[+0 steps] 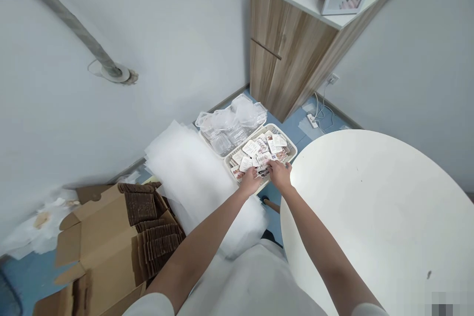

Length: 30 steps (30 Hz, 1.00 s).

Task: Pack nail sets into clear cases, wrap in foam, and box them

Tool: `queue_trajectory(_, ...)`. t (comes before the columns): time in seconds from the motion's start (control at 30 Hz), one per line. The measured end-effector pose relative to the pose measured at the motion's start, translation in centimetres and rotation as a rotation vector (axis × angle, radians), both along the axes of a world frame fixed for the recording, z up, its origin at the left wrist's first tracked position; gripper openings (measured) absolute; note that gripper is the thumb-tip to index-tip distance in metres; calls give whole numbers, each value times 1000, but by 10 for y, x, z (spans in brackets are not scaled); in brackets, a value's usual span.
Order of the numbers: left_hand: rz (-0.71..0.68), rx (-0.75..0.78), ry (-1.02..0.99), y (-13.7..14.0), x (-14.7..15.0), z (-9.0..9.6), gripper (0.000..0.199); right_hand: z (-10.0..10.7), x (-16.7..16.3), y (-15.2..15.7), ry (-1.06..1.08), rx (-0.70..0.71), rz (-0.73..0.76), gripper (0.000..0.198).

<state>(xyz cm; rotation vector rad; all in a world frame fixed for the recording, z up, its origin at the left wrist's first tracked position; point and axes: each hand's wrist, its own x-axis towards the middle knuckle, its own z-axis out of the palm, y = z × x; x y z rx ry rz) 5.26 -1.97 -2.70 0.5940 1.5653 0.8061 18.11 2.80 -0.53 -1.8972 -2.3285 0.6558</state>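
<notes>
Both my hands reach into a white plastic basket (292, 145) full of small printed cards (252, 148), some with text and some with pictures. At the basket's near edge, my left hand (251, 180) has its fingers closed on the left side of a dark-patterned card (262, 172). Opposite it, my right hand (280, 175) is closed at the upper right of the same card, its fingertips partly hidden among the cards. A second basket, right behind, holds clear plastic packaging (231, 121).
A tall stack of white foam sheets (188, 173) stands left of the baskets. Further left are a cardboard box (107, 227) and brown corrugated pieces (159, 237). A round white table (370, 217) is on the right. Behind stand a wooden cabinet (289, 44) and a power strip (313, 120).
</notes>
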Motion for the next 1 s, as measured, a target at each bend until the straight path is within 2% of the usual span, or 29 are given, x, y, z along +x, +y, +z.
queue_trajectory(0.13,32,18,-19,1,0,0,56,4,0,2,112,-18,-72,19)
queue_trajectory(0.23,68,91,-8,1,-3,6,54,12,0,6,245,-68,-133,15)
queue_trajectory(0.33,120,187,37,-1,-8,18,50,21,-2,8,445,-152,-187,15)
queue_trajectory(0.47,182,221,57,-9,-17,38,44,37,-7,0,769,-245,-227,20)
queue_trajectory(0.6,152,297,-38,-30,-22,55,28,53,-11,-23,991,-306,-309,27)
queue_trajectory(0.7,102,287,-123,-52,-20,61,24,63,-11,-46,1108,-335,-404,29)
queue_trajectory(0.87,48,275,-195,-82,-11,65,27,76,-1,-89,1198,-334,-549,31)
queue_trajectory(1.0,-14,298,-224,-97,4,69,26,85,20,-122,1222,-305,-599,29)
